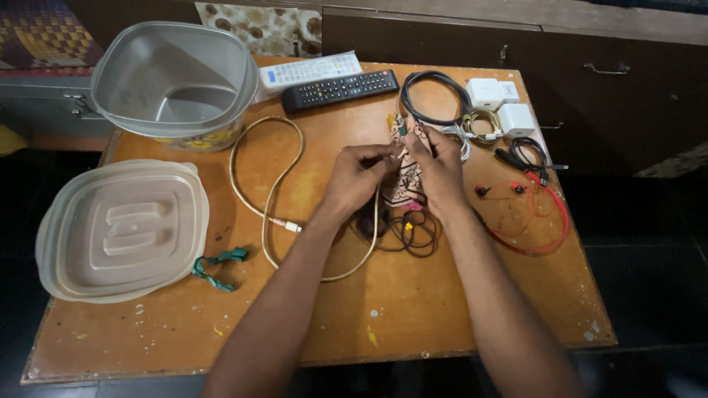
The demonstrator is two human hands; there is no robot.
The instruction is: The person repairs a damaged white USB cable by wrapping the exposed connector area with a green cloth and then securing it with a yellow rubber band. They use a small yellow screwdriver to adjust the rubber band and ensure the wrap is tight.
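Observation:
My left hand (pixel 359 177) and my right hand (pixel 436 168) meet over the middle of a wooden table (pixel 317 317). Together they pinch a small patterned cloth pouch (pixel 405 184), white with dark print, at its top edge. The left hand also touches the end of a long gold cable (pixel 269 191) that loops across the table to the left. A tangle of thin black wire (pixel 413 232) lies just under the pouch.
A grey plastic tub (pixel 177 81) stands at the back left, its lid (pixel 122 228) in front of it. Two remotes (pixel 339 88) lie at the back. Black cable coil (pixel 435 99), white chargers (pixel 501 103), red neckband earphones (pixel 535 217) and a green tie (pixel 217 265) surround.

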